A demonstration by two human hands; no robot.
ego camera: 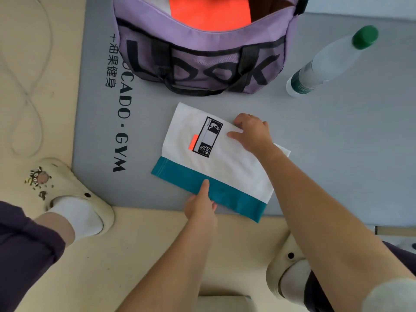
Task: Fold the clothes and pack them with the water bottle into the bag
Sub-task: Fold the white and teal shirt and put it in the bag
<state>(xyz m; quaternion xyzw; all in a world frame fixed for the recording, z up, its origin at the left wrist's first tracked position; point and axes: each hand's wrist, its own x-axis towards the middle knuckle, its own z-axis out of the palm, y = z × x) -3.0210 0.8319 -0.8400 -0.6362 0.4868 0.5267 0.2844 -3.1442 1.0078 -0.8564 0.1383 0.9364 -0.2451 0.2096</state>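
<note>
crouching at the near edge of a grey gym mat [337,143], person has cream clogs on a beige floor [146,233]: left clog [74,192] with small charms, white sock, dark trouser leg; right clog [283,266] partly behind the right forearm.

folded garment [216,163] lies flat on the mat just in front of them, white with a teal band along the near edge, black-and-white patch plus small orange tag on top.

left hand [200,203]: index finger out straight, tip pressing on the teal band, other fingers curled under, grasping nothing.

right hand [249,131]: sits on the far right edge of the white part, fingers bent at the edge. pinching the fabric or only pressing it, can't tell.

beyond the garment, apart from it, purple duffel bag [202,57] stands unzipped, black straps and lettering, orange cloth [209,12] already inside.

right of the bag, water bottle [328,61], clear, green cap, upright on the mat, outside the bag.

far left, pale cord [27,86] looped on the floor.
</note>
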